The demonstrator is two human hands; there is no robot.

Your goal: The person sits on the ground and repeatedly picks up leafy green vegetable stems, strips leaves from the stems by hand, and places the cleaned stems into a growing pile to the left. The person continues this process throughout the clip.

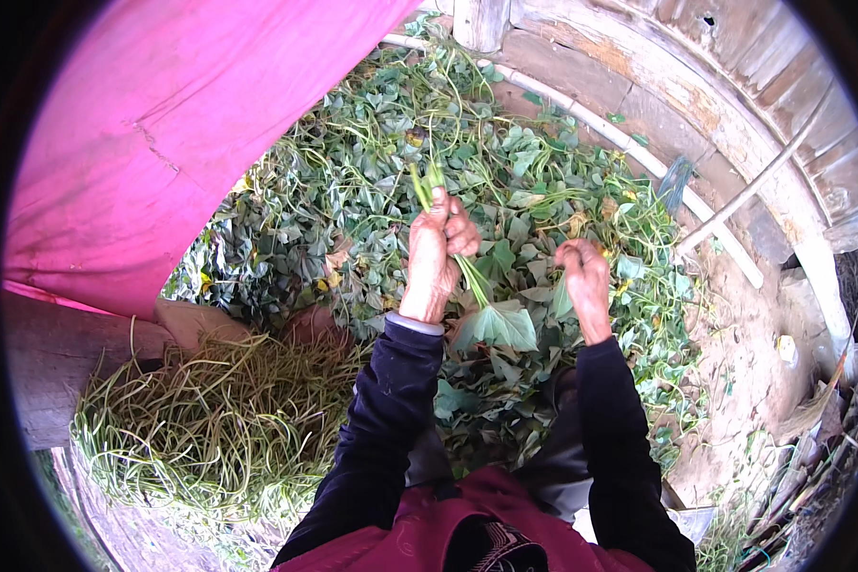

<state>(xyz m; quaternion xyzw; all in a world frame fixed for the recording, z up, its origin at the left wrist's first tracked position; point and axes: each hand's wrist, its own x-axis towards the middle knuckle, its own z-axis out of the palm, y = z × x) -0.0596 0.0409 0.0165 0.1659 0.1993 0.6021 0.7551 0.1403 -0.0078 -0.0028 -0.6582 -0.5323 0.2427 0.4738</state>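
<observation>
My left hand (440, 247) is closed around a small bunch of green leaf stalks (477, 280). The cut ends stick up past the thumb, and a broad lobed leaf (502, 326) hangs from the lower end near my wrist. To the right, my right hand (586, 275) has its fingers curled over the heap of leafy vines (372, 179). A green leaf (562, 299) shows just under those fingers; whether they pinch it is hidden. Vines and leaves, some yellowed, spread under and beyond both hands.
A mound of stripped stalks (222, 422) lies at my left beside a wooden beam (79, 365). Pink cloth (164, 136) hangs at upper left. A pale pole (600, 132) borders the heap, a stick (758, 179) leans across the plank wall (779, 57), and twigs (815, 479) lie lower right.
</observation>
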